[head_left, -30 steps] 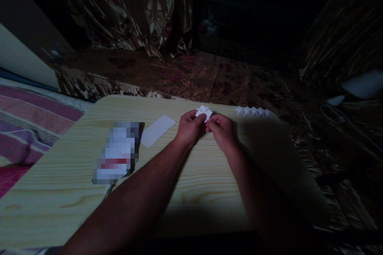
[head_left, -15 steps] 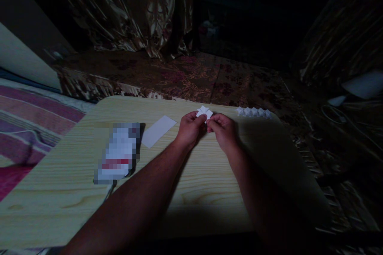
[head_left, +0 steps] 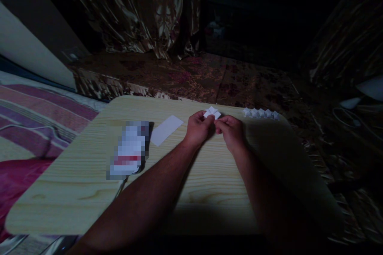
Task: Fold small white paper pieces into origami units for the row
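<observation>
Both my hands meet over the far middle of a light wooden table (head_left: 191,191). My left hand (head_left: 200,128) and my right hand (head_left: 232,132) are closed in a pinch on a small folded white paper piece (head_left: 212,113) held just above the tabletop. A flat white paper strip (head_left: 166,130) lies to the left of my left hand. A row of several small white folded paper pieces (head_left: 261,113) sits at the table's far right edge, apart from my right hand.
A blurred-out rectangular object (head_left: 129,155) lies on the table's left part. A striped red and purple cloth (head_left: 36,115) is on the left. Dark patterned carpet (head_left: 191,75) and shiny curtains (head_left: 134,8) lie beyond. White items and a cable (head_left: 350,107) rest at far right.
My hands keep the same pinch on the folded paper. The view has shifted so the whole scene sits slightly more to the right.
</observation>
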Available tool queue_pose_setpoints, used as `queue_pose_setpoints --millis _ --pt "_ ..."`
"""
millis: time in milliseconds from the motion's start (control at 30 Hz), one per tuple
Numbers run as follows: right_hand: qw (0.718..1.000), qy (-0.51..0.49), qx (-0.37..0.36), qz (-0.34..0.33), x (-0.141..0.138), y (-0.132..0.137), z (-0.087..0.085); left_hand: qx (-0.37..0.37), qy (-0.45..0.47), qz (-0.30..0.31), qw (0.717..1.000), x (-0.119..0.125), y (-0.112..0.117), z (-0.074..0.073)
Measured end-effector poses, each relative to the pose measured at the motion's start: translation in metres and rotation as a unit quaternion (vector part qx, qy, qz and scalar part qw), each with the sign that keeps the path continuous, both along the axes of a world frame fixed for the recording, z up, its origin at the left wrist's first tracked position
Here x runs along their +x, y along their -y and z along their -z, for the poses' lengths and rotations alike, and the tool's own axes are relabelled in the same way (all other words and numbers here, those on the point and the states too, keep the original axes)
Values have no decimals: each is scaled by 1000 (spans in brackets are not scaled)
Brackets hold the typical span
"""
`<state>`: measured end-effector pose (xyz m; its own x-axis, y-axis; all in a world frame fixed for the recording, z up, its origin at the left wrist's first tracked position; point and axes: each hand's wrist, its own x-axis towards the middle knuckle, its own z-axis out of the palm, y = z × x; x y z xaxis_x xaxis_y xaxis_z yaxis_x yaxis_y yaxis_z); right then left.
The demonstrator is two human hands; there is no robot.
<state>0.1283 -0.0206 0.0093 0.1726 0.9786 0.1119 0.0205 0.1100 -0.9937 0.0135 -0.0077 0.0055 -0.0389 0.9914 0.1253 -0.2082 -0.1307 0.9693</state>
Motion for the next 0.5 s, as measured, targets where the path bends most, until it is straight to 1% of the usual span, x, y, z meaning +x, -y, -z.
queue_pose_setpoints --millis 133,267,333,500 --pt "1000 19 -4 10 0 1 -1 8 -31 -33 999 1 -1 -1" --pt "999 38 7 20 1 2 -2 -7 -18 -61 998 -2 -4 -2" --pt "999 29 9 22 1 2 -3 -9 -14 -56 998 -3 -5 -3" --pt "1000 17 -6 8 1 0 -4 -22 7 -1 1000 -2 -5 -2"
